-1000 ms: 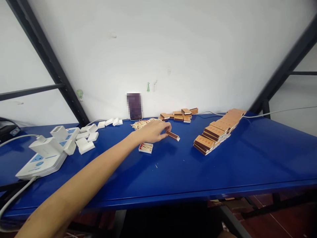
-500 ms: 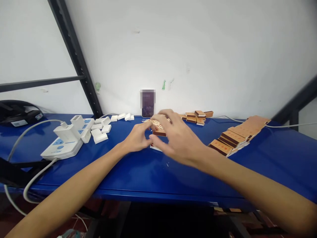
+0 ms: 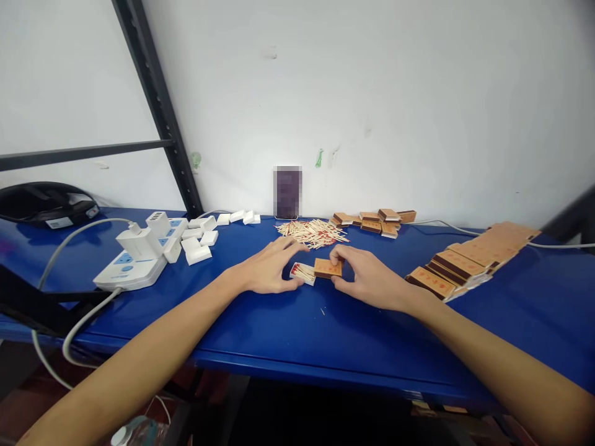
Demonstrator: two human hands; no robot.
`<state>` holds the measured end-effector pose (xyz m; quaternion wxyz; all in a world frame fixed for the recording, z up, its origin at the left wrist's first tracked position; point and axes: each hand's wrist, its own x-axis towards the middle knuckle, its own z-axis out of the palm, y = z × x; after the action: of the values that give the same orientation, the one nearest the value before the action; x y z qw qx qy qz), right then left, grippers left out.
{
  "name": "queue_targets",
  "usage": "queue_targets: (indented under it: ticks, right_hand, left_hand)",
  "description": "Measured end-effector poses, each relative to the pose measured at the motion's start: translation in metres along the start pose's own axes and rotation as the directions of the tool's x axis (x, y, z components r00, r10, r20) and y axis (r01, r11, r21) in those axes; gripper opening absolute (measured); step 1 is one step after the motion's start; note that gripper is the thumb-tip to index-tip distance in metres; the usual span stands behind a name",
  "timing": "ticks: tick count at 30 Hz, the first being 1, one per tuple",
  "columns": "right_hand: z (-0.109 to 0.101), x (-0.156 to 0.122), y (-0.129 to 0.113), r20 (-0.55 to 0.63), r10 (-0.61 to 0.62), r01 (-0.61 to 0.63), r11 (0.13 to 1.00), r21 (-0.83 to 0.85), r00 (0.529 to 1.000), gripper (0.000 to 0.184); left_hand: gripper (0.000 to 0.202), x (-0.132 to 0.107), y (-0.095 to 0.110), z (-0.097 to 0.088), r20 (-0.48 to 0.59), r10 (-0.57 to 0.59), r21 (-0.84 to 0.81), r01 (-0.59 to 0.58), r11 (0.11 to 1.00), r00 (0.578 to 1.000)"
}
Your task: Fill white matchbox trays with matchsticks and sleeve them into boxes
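Note:
On the blue table point(image 3: 279, 334), my left hand point(image 3: 267, 272) pinches the white inner tray of matches point(image 3: 302, 272) between thumb and fingers. My right hand point(image 3: 367, 275) grips the brown matchbox sleeve point(image 3: 328, 268) just right of the tray. Tray and sleeve touch end to end; whether the tray is partly inside the sleeve I cannot tell. A loose pile of matches point(image 3: 311, 232) lies just behind both hands.
A long row of brown matchboxes point(image 3: 469, 260) runs along the right. Several more boxes point(image 3: 374, 220) sit at the back by the wall. White empty trays point(image 3: 199, 244) and a white power strip point(image 3: 134, 263) with cables are at the left. A dark phone point(image 3: 287, 192) leans on the wall.
My left hand drew the brown sleeve in from farther back. My right hand came in and took the sleeve; my left hand now holds the tray of matches. The view shifted leftward.

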<state>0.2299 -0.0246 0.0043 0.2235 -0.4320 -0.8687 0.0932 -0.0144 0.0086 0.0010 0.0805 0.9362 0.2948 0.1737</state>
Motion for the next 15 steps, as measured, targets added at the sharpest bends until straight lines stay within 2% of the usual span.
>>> queue_targets:
  ticks: [2, 5, 11, 15]
  right_hand:
    - [-0.0007, -0.0033, 0.0021, 0.042, 0.003, -0.001, 0.999, -0.035, 0.999, 0.013]
    - [-0.0034, -0.0060, 0.0007, 0.109, 0.005, 0.001, 0.999, -0.055, 0.994, 0.016]
    - [-0.0071, -0.0082, -0.0041, 0.139, 0.027, -0.012, 0.994, -0.107, 0.990, 0.017]
    - [-0.0063, -0.0094, -0.0018, 0.135, -0.011, 0.022, 0.997, -0.080, 0.991, 0.018]
  left_hand:
    - [0.052, -0.0013, -0.0020, -0.0027, 0.091, -0.058, 0.048, 0.054, 0.997, 0.994]
    - [0.039, -0.0006, -0.0035, -0.0039, 0.144, -0.071, 0.040, 0.065, 0.997, 0.987]
    - [0.034, 0.0019, -0.0043, -0.0003, 0.111, -0.035, -0.034, 0.039, 0.999, 0.993]
    - [0.033, 0.0014, -0.0052, 0.0019, 0.080, -0.031, -0.045, 0.034, 0.998, 0.996]
